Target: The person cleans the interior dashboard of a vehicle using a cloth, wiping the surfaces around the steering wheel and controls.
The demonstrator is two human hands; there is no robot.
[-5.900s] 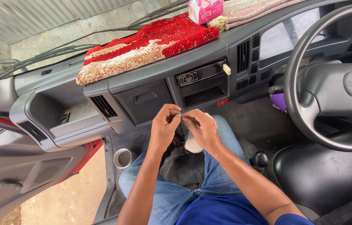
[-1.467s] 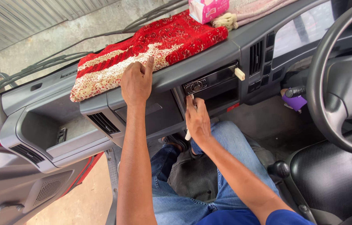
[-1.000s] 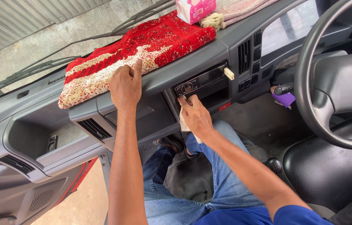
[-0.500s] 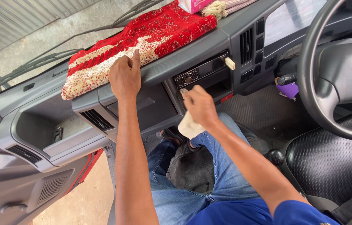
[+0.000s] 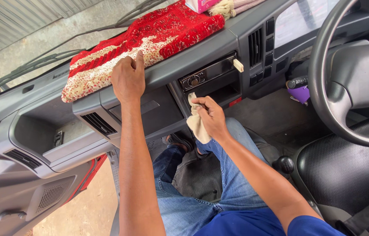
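Right hand [image 5: 213, 117] has dropped slightly since a moment ago, fingers clamped on cream cloth [image 5: 196, 124] just below the radio [image 5: 208, 74], left hand [image 5: 127, 78] still resting loosely curled on dashboard [image 5: 180, 63].

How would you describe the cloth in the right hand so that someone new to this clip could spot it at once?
Start at the grey dashboard and find the car radio set in its middle. Just below the radio's left end, the right hand grips a small crumpled rag against the panel. It is plain cream, unlike the large red patterned cloth draped on top of the dashboard.
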